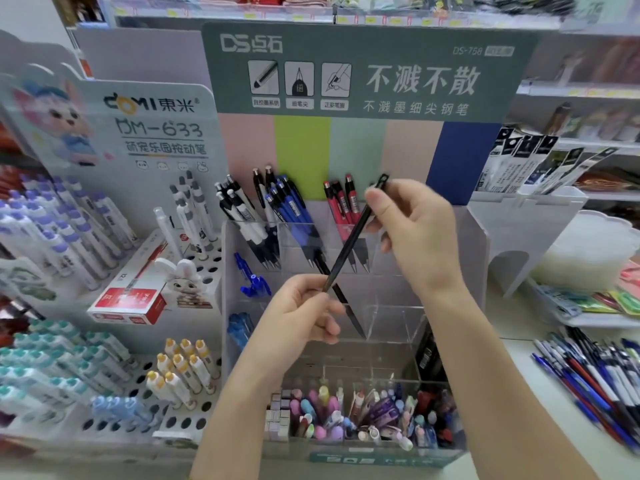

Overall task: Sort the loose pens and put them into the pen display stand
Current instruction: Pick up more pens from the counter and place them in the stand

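Now both hands hold one black pen (pixel 350 242) in front of the clear pen display stand (pixel 475 244); its long axis slants from seven o'clock up to one o'clock, clip end uppermost. The left hand (pixel 301 315) pinches the low end; the right hand (pixel 414 230) pinches near the top; loose pens (pixel 588 382) lie heaped at four o'clock, apart from the stand.

Green header card (pixel 363 71) on pen display stand (pixel 476 244): "DS点石", "DS-758", big "不溅不散", under it "不溅墨细尖钢笔". Icon captions are small, roughly "自控墨系统", "细笔尖", "正姿笔握". White bunny card (pixel 152 126) on the left: "DOMI 東米", "DM-633", "萌宠乐园按动笔". Red box (pixel 128 303) print is unreadable.
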Demonstrator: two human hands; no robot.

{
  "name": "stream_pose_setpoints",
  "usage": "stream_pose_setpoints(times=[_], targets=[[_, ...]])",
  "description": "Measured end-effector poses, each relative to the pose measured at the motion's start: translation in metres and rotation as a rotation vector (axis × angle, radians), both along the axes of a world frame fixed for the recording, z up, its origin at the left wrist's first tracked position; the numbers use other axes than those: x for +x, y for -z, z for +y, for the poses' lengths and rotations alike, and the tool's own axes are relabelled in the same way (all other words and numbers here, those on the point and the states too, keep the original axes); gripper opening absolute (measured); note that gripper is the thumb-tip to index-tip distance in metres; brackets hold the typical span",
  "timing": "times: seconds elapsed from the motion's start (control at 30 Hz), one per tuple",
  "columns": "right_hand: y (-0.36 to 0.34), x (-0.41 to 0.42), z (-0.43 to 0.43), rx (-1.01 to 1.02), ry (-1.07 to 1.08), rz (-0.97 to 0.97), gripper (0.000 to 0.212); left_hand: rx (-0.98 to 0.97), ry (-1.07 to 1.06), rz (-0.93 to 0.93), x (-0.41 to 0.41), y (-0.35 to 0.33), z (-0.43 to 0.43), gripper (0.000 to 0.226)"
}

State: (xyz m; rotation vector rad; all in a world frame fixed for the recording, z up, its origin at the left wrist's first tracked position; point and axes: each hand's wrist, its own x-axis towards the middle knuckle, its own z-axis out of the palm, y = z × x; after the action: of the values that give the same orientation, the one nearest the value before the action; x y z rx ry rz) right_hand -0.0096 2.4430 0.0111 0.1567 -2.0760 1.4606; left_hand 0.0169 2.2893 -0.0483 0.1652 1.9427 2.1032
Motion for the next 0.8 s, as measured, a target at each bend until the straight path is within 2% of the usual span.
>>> stream_pose_setpoints(times=[0.07,0.13,0.27,0.43,0.63,0.8], targets=[[0.003,-0.001,0.000,0.014,0.093,0.125,0.006,-0.060,-0.051,-0.001,-0.001,0.001,-0.004,0.023],[0.016,-0.001,-0.004,0.166,0.133,0.141,0.004,-0.065,-0.078,-0.004,-0.001,0.001,-0.007,0.024],[0.054,-0.004,-0.018,0.533,0.144,-0.106,0.022,-0.044,-0.103,0.019,0.000,0.000,-0.010,0.025],[0.070,-0.004,-0.030,0.832,0.266,-0.369,0.030,-0.015,-0.094,0.020,0.002,0.002,-0.013,0.025],[0.064,-0.007,-0.039,0.839,0.304,-0.488,0.024,0.013,-0.061,0.012,0.003,0.003,-0.016,0.025],[0.066,-0.003,-0.044,0.796,0.381,-0.431,0.027,0.021,-0.038,0.006,0.002,0.004,-0.020,0.024]])
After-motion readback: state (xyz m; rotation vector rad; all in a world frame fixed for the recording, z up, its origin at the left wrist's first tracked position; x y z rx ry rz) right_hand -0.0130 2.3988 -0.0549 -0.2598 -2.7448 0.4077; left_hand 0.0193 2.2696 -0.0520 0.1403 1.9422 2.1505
